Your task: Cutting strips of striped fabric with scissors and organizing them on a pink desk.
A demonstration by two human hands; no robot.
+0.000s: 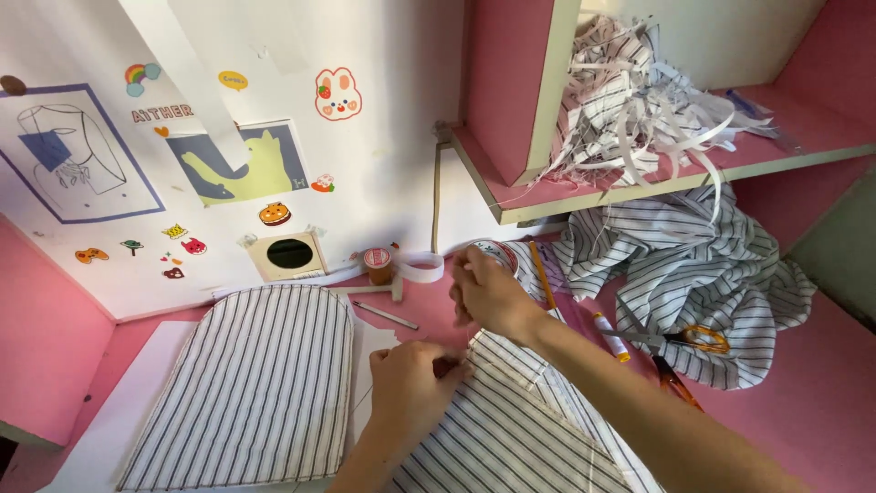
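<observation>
Two hands (456, 338) on one striped fabric piece (511, 429), one scissors (693, 340) (orange-handled)

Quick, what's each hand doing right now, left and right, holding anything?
Left hand: closed, pinching the edge of the striped fabric piece.
Right hand: fingers curled at the same fabric's top edge; what it grips cannot be told.
</observation>
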